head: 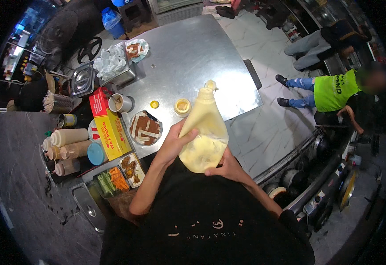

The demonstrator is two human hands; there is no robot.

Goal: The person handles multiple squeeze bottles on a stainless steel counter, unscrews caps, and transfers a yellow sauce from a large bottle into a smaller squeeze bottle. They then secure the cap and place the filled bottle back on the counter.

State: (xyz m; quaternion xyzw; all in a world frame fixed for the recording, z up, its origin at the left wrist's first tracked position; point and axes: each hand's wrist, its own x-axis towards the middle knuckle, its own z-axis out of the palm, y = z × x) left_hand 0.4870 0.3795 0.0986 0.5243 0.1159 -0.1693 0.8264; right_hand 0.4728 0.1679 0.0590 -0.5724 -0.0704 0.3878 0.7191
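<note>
Between both hands I hold a large plastic squeeze bottle (203, 145) smeared inside with pale yellow sauce, its neck pointing away from me over the steel table (193, 49). My left hand (176, 140) grips its left side, the thumb across the front. My right hand (226, 167) holds the lower right, near the base. Sauce coats the bottle's mouth, where a small piece (210, 84) shows; whether it is a cap or sauce I cannot tell. Just left of the neck stands a small open jar (182, 106) with yellowish contents, and a yellow lid (154, 104) lies farther left.
At left are a mug (120, 103), a wax paper box (108, 124), squeeze bottles (69, 137), a steel container of crumpled plastic (118, 78) and a tub of cut vegetables (111, 182). One person in a green vest (334, 91) and another bending person (312, 46) are at right, beyond burners and pans.
</note>
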